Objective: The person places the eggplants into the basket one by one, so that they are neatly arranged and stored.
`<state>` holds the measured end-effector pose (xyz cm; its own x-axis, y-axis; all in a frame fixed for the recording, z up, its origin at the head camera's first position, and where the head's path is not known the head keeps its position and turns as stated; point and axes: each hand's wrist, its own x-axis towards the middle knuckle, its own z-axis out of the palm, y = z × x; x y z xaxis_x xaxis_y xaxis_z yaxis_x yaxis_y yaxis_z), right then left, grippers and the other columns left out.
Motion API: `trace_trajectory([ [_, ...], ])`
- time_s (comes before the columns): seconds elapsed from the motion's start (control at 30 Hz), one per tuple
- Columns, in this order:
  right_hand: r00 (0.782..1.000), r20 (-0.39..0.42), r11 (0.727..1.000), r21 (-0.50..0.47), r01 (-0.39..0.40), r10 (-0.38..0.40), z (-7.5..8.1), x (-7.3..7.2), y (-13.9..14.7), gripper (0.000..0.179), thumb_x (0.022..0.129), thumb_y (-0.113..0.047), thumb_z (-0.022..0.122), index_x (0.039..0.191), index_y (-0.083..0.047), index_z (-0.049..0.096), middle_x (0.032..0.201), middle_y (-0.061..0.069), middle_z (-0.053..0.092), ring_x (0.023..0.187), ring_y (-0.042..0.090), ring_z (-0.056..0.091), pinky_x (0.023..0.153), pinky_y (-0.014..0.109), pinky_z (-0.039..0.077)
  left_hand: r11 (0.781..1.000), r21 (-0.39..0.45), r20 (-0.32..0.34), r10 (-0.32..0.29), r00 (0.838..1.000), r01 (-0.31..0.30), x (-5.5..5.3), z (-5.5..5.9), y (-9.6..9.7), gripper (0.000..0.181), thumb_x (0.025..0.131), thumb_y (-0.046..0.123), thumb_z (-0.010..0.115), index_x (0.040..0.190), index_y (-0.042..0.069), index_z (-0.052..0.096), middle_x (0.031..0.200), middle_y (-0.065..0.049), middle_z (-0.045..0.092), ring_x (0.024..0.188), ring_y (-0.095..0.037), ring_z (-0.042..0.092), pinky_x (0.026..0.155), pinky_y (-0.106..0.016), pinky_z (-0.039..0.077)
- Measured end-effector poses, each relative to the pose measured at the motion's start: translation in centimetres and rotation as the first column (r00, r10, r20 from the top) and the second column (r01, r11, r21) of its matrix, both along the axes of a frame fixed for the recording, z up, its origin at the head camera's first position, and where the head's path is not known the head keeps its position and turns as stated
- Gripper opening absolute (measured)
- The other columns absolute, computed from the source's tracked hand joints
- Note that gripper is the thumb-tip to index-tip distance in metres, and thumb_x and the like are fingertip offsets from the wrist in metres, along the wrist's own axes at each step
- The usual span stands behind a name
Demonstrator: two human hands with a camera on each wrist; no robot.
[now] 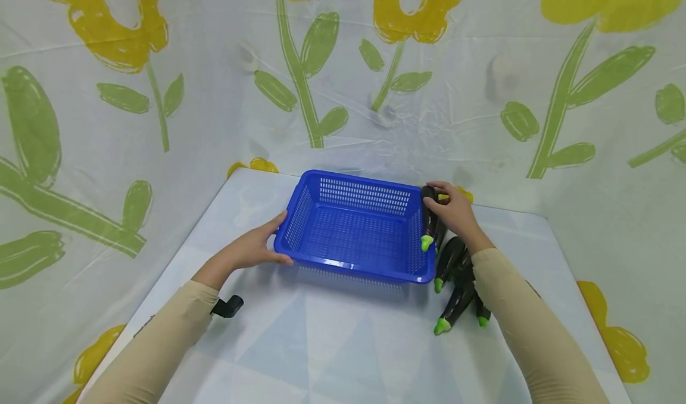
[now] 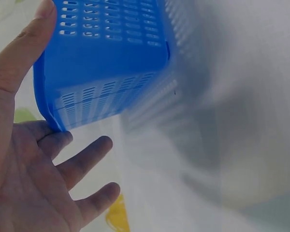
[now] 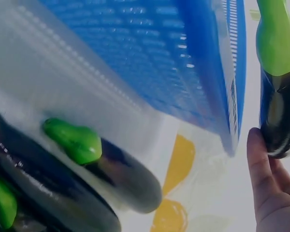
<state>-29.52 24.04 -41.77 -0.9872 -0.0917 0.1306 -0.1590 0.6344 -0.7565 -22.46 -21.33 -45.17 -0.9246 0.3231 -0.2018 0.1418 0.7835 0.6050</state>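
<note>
A blue perforated plastic basket (image 1: pixel 354 267) stands on the table, with nothing inside it in the head view. At its left end, my left hand (image 1: pixel 249 249) spans the corner. The thumb and index finger touch the rim while the other fingers spread loosely, as the left wrist view shows. My right hand (image 1: pixel 455 210) holds a dark purple eggplant (image 1: pixel 429 219) by its rounded end, over the basket's right rim. Its green cap points down toward me in the head view. More eggplants (image 1: pixel 458 303) lie in a pile right of the basket, partly hidden by the right forearm.
The table (image 1: pixel 268 344) has a pale cover with light blue triangles. Behind it and at both sides hangs a white curtain (image 1: pixel 455 94) with yellow flowers and green leaves. A black wrist-camera mount (image 1: pixel 227 306) sticks out from the left sleeve.
</note>
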Motion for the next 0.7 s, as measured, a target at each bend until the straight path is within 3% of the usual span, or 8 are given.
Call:
trace_trajectory([
  [0.43, 0.999, 0.039, 0.999, 0.023, -0.037, 0.036, 0.6, -1.1, -3.2, 0.053, 0.087, -0.044, 0.060, 0.134, -0.023, 0.048, 0.137, 0.014, 0.046, 0.116, 0.034, 0.051, 0.087, 0.050, 0.048, 1.000, -0.002, -0.021, -0.015, 1.000, 0.015, 0.1, -0.2, 0.8, 0.127, 0.055, 0.072, 0.070, 0.150, 0.026, 0.001, 0.150, -0.013, 0.027, 0.135, -0.033, 0.029, 0.105, -0.056, 0.029],
  [0.7, 0.993, 0.088, 0.996, 0.026, -0.082, 0.080, 0.2, -1.5, -5.4, 0.054, 0.087, -0.045, 0.059, 0.135, -0.024, 0.046, 0.136, 0.013, 0.046, 0.112, 0.032, 0.054, 0.086, 0.047, 0.050, 0.997, 0.028, -0.057, -0.063, 0.996, 0.065, 0.3, -0.1, 0.5, 0.125, 0.058, 0.069, 0.071, 0.151, 0.020, 0.003, 0.149, -0.015, 0.030, 0.135, -0.033, 0.030, 0.106, -0.054, 0.028],
])
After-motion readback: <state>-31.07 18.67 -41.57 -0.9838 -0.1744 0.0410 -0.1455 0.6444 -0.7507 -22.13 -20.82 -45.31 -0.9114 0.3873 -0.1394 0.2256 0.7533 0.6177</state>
